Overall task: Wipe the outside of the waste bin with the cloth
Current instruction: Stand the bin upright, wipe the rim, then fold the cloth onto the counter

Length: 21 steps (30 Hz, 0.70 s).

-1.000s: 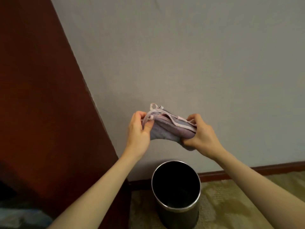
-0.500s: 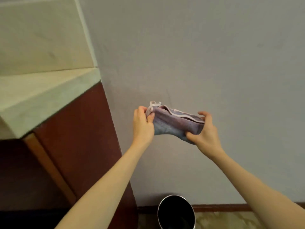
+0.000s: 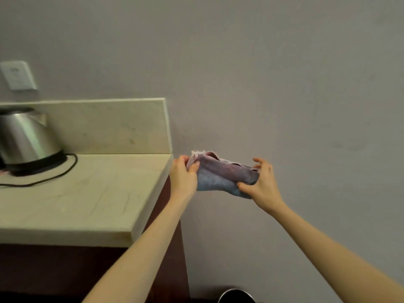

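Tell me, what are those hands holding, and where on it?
A folded cloth: the left hand pinches its left end, the right hand grips its right end.

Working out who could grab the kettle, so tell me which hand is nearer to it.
Left. The left hand holds one end of the cloth just off the counter edge, right of the kettle; the right hand holds the other end, farther away.

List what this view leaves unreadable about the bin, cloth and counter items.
Waste bin: head view, bottom edge cuts it; only rim shows, outside unseen.
Cloth: head view, bunched; left hand and right hand cover parts.
Kettle: head view, left edge cuts it.
Wall socket: head view, blurred, holes unclear.
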{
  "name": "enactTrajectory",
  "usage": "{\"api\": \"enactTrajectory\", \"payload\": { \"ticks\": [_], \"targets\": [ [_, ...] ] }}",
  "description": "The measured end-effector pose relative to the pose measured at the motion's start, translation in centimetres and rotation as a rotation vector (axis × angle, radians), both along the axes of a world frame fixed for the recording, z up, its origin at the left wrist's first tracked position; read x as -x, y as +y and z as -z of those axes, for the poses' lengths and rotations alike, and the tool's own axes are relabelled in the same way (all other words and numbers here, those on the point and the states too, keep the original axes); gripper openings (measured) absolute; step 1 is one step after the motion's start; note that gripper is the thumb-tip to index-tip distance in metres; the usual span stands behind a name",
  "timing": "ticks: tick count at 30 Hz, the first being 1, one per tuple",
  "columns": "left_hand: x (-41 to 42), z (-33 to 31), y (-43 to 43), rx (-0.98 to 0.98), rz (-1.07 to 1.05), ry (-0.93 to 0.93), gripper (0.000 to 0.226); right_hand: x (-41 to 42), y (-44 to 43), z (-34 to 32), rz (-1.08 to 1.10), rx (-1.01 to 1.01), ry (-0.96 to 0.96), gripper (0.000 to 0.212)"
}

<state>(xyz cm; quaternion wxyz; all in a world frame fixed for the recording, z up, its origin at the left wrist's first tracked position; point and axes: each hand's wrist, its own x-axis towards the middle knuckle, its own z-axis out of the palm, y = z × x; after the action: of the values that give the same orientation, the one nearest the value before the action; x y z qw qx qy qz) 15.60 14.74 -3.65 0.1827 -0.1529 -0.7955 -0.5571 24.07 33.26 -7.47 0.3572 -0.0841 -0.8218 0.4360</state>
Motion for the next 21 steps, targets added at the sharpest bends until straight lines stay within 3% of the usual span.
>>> {"api": "enactTrajectory", "payload": {
  "ticks": [7, 11, 15, 18, 21],
  "targets": [
    [2.5, -3.0, -4.6, -0.081, -0.104, -0.011, 0.020, 3.6, -4.1, -4.0, -0.095, 0.042, 0.040, 0.071],
    [4.6, -4.2, -7.7, -0.149, -0.161, 0.027, 0.025, 6.6, -7.7, -5.7, -0.148, -0.033, 0.116, 0.051],
    [7.1, -5.0, -10.8, -0.077, -0.152, 0.142, 0.009, 10.1, -10.7, -7.0, -0.213, -0.141, 0.102, 0.032],
    [9.4, -4.9, -13.0, -0.040, -0.156, 0.149, 0.004, 12.9, -12.9, -7.1, -0.252, -0.217, 0.081, 0.034],
    [12.2, -4.7, -15.1, 0.030, -0.179, 0.105, 0.018, 15.6, -15.0, -7.2, -0.282, -0.254, 0.053, 0.040]
  ]
}}
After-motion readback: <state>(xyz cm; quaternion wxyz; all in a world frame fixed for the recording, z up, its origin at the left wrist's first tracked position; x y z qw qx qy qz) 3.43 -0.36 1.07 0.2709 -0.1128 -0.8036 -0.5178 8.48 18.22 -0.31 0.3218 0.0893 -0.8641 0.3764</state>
